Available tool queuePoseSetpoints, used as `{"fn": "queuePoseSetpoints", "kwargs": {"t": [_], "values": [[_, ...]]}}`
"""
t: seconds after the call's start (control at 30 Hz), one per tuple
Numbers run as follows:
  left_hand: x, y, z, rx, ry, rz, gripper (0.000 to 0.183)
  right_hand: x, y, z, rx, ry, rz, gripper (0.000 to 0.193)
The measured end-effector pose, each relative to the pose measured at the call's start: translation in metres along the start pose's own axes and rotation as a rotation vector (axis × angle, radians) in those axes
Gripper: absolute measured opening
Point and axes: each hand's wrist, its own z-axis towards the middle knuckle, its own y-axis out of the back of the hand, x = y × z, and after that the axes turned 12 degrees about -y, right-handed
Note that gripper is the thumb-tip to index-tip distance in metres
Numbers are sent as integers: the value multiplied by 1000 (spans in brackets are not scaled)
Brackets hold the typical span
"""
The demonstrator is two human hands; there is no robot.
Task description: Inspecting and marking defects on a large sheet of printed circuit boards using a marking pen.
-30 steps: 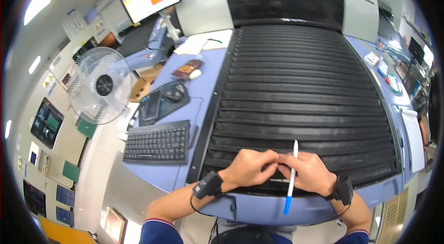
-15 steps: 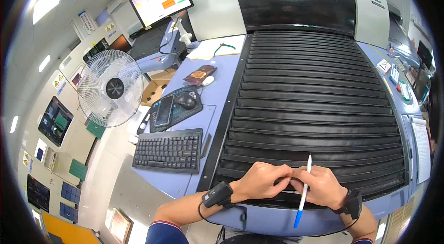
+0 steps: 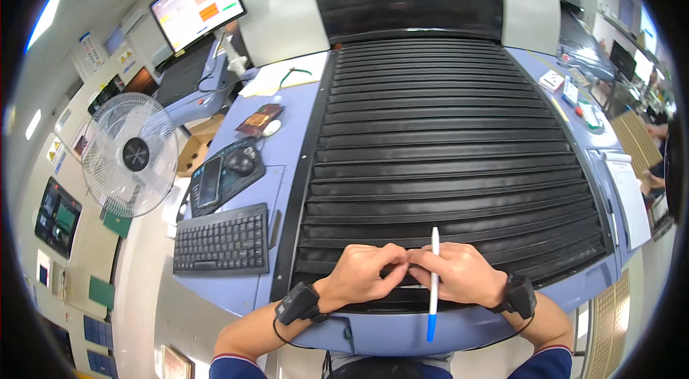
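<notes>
Over the near end of the machine's black ribbed bed (image 3: 438,164), my two hands meet at the fingertips. A slim white marker pen (image 3: 434,286) with a blue end stands nearly upright across my right hand (image 3: 459,273), held between its fingers, blue end toward me. The fingers of my left hand (image 3: 364,273) are curled into a pinch against the right fingertips. Whatever small thing may be between them is hidden. Each wrist wears a black strapped device with a cable.
To the left lie a black keyboard (image 3: 221,239), a phone (image 3: 209,181), a mouse (image 3: 240,161) and a brown packet (image 3: 260,119). A fan (image 3: 135,154) and a monitor (image 3: 199,4) stand beyond. At right is a paper pad (image 3: 626,196); farther right, another person's hands hold a brown panel (image 3: 636,141).
The view has shifted to the right, so the scene sits farther left. My hands remain together with the marker pen in the right one. Another person's hands with a brown panel now show at right.
</notes>
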Motion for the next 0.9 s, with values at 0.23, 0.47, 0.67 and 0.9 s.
{"fn": "queuePoseSetpoints", "kwargs": {"t": [0.23, 0.47, 0.67, 0.9], "values": [[1, -4, 3, -26, -26, 35, 15, -10, 0, -6, -17, -38, 25, 23], [11, 13, 4, -97, 17, 255, 13, -14, 14, 3, -134, -97, 11, 24], [28, 25, 6, -333, 107, 261, 10, -29, 22, 7, -235, -207, 76, 23], [29, 34, 6, -377, 231, 344, 11, -46, 28, 12, -334, -268, 97, 19]]}}
